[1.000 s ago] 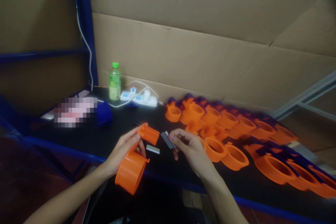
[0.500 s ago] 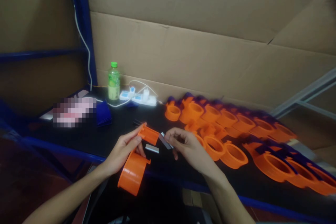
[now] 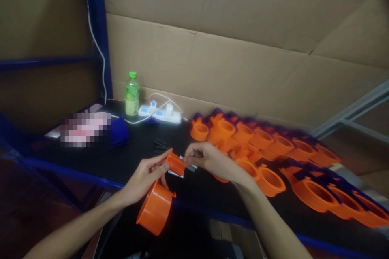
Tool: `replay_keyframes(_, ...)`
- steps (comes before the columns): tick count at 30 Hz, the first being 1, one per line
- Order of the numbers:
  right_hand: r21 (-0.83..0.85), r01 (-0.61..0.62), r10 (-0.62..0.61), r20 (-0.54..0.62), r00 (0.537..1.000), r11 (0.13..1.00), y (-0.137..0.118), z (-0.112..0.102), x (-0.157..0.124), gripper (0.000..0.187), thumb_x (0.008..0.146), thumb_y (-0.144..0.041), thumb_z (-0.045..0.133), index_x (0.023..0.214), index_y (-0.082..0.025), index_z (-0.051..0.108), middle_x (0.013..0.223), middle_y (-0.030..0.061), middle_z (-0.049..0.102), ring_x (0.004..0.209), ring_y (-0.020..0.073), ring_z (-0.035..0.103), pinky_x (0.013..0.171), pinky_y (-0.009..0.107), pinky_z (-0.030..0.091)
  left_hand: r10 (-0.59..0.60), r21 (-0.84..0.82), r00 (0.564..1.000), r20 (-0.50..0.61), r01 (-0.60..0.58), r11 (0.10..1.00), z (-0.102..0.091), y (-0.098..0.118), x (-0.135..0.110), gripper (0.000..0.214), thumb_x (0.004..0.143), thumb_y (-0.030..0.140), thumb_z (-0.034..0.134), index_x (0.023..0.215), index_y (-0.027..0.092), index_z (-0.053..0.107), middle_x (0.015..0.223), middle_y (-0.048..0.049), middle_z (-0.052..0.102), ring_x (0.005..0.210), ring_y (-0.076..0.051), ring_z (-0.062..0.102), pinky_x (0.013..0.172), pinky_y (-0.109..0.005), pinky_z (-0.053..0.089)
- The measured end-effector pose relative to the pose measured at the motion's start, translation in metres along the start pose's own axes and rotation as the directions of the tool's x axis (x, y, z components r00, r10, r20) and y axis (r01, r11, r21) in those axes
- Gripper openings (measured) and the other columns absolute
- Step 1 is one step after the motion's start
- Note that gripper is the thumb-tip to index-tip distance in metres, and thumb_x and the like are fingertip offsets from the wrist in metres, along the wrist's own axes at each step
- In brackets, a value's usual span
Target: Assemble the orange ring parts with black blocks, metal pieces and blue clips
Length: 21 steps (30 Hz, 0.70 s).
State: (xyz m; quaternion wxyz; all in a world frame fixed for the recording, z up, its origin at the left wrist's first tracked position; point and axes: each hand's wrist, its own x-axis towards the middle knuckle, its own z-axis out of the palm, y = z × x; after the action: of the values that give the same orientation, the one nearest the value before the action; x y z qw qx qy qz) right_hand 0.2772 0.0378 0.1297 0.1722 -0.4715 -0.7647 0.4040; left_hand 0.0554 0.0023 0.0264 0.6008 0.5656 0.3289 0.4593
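Observation:
My left hand (image 3: 148,178) grips an orange plastic ring-shaped part (image 3: 156,208). Its wide ring hangs below my fingers, and its narrower arm (image 3: 176,164) points to the right between thumb and fingers. Close by the free end of that arm, my right hand (image 3: 203,158) is pinched on a small thin piece with a pale toothed edge (image 3: 181,158), mostly covered by the fingers. A flat grey strip (image 3: 192,167) shows just under my right fingers; whether it is held or lies on the table cannot be told. Beneath the arm, a silver strip (image 3: 176,175) is partly hidden.
Rows of similar orange parts (image 3: 270,180), several with dark blue pieces, cover the table's right side. Small dark strips (image 3: 159,143) lie ahead of my left hand. Farther back are blue sheets (image 3: 120,131), a green-capped bottle (image 3: 132,95) and a white power strip (image 3: 167,115).
My right hand has moved left and slightly up, bringing the small piece against or near the orange arm's end. The orange part has shifted slightly and turned in my left hand.

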Motion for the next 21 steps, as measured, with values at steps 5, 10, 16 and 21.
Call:
replay_keyframes(5,0.029,0.026,-0.025,-0.010,1.000,0.999,-0.003,0.006,0.016,0.019,0.083,-0.032,0.066,0.083,-0.013,0.068,0.072,0.0016,0.064,0.067,0.0111,0.054,0.061,0.023,0.041,-0.011,0.001,1.000,-0.019,0.011,1.000,0.001,-0.001,-0.001,0.070,0.093,0.049,0.059,0.151,0.013,0.042,0.063,-0.0026,0.070,0.056,-0.015,0.060,0.058,-0.025,0.044)
replay_keyframes(10,0.118,0.091,-0.103,0.095,0.990,0.989,-0.004,0.010,0.041,0.024,0.078,-0.036,0.071,0.079,-0.012,0.068,0.071,0.0012,0.064,0.067,0.0113,0.056,0.065,0.023,0.044,-0.011,0.017,0.997,-0.074,0.012,1.000,0.001,0.000,-0.001,0.069,0.092,0.050,0.060,0.149,0.012,0.047,0.059,-0.0018,0.067,0.054,-0.016,0.060,0.057,-0.026,0.043)
replay_keyframes(16,0.015,0.194,-0.195,0.059,0.979,0.981,-0.007,0.004,0.062,0.035,0.086,-0.048,0.066,0.085,-0.013,0.071,0.083,0.0044,0.071,0.074,0.0125,0.061,0.071,0.024,0.047,0.031,-0.104,0.989,-0.143,-0.046,0.993,0.003,0.004,0.001,0.069,0.092,0.050,0.061,0.149,0.013,0.047,0.061,-0.0023,0.069,0.054,-0.015,0.061,0.059,-0.025,0.044)
replay_keyframes(21,-0.282,0.170,-0.227,-0.181,0.957,0.944,0.014,0.018,0.093,0.037,0.099,-0.044,0.049,0.099,-0.014,0.071,0.093,0.0068,0.072,0.077,0.0127,0.062,0.069,0.023,0.045,0.000,-0.223,0.987,-0.161,-0.036,0.974,0.003,0.004,0.004,0.063,0.091,0.050,0.061,0.143,0.015,0.053,0.057,-0.0015,0.066,0.045,-0.012,0.056,0.049,-0.021,0.038)
